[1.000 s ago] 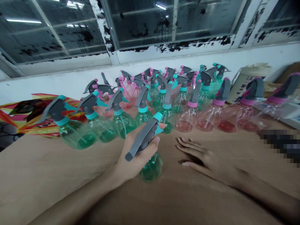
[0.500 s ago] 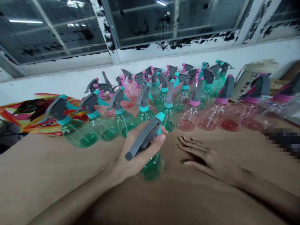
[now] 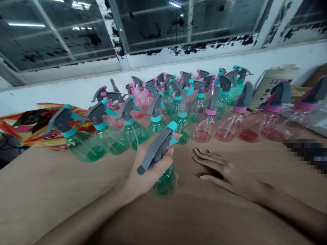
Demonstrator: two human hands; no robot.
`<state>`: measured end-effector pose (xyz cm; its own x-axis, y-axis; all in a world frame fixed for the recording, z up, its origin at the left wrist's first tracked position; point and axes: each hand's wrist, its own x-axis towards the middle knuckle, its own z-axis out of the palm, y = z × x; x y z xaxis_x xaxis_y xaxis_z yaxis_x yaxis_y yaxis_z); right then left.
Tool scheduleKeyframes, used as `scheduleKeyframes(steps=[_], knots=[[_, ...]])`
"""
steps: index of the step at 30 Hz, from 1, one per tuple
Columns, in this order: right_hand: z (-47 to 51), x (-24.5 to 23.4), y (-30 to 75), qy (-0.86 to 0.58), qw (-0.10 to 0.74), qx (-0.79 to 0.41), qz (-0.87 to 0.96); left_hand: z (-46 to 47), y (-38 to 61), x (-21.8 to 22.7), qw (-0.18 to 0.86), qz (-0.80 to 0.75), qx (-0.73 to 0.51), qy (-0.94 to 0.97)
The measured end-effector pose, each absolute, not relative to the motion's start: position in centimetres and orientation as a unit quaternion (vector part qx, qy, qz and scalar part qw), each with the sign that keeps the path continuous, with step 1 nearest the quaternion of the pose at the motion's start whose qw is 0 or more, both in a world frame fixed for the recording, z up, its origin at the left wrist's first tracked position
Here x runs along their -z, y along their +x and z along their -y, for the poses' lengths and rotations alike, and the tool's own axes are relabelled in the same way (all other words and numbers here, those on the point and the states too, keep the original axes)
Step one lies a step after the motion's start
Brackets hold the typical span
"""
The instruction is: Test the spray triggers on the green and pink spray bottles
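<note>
My left hand (image 3: 150, 163) is wrapped round the neck of a green spray bottle (image 3: 166, 183), which stands on the wooden table. Its grey trigger head (image 3: 157, 149) points away from me, with a turquoise nozzle at the tip; the collar is hidden by my fingers. My right hand (image 3: 222, 170) lies palm down on the table to the right of this bottle, fingers stretched out and holding nothing. Just beyond both hands runs a front row of spray bottles, green ones (image 3: 135, 134) with turquoise collars on the left and pink ones (image 3: 204, 131) with pink collars on the right.
Behind the front row stand several more green and pink spray bottles (image 3: 200, 103) near the white wall. A colourful plastic bag (image 3: 56, 126) lies at the left. A beige printed container (image 3: 274, 83) stands at the back right, and a blurred dark object (image 3: 309, 149) lies at the right edge.
My left thumb has drawn in from near the nozzle towards the bottle's neck. The held bottle and my right hand stay almost where they were.
</note>
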<state>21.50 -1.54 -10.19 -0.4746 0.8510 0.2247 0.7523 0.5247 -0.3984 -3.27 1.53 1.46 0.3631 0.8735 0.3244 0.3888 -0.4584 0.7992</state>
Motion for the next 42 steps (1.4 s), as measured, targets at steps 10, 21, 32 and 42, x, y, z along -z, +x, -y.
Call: scheduleKeyframes(steps=[10, 21, 32, 42], knots=[[1.52, 10.13, 21.5, -0.471, 0.202, -0.13, 0.849, -1.56, -3.3, -0.57, 0.294, -0.453, -0.389, 0.746], [1.49, 10.15, 21.35, -0.467, 0.206, -0.127, 0.85, -1.61, -3.96, -1.06, 0.344, -0.394, -0.364, 0.771], [1.49, 9.86, 21.32, -0.474, 0.187, -0.127, 0.851, -1.63, -3.66, -1.36, 0.314, -0.397, -0.372, 0.778], [1.56, 10.16, 21.5, -0.464, 0.211, -0.125, 0.851, -1.42, -3.54, -0.72, 0.313, -0.427, -0.397, 0.75]])
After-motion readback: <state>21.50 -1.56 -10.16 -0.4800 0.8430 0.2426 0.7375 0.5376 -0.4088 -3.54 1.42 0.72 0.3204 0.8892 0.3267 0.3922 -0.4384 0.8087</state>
